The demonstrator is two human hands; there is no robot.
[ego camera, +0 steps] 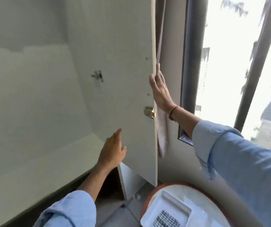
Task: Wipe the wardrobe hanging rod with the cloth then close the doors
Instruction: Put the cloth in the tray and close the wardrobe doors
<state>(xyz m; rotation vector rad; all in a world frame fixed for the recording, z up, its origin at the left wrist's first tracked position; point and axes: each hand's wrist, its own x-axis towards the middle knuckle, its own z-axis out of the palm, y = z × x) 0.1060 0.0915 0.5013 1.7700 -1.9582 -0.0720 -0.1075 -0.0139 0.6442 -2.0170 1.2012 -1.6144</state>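
The white wardrobe door (123,79) stands partly open, its inner face toward me, with a brass latch (149,112) on its free edge. My right hand (160,92) clasps that edge, thumb on the inner face and fingers behind. It pins a pale beige cloth (162,130) against the door's outer side, and the cloth hangs down below the hand. My left hand (113,149) is open with fingers apart, low by the door's inner face, holding nothing. A second white panel (33,95) fills the left. The hanging rod is out of sight.
A round wood-rimmed table (149,195) sits at the lower right, carrying a white tray (169,203) with a checked cloth (165,218). A dark-framed window (190,63) and a curtain (161,30) stand just right of the door. Tiled floor (115,215) shows below.
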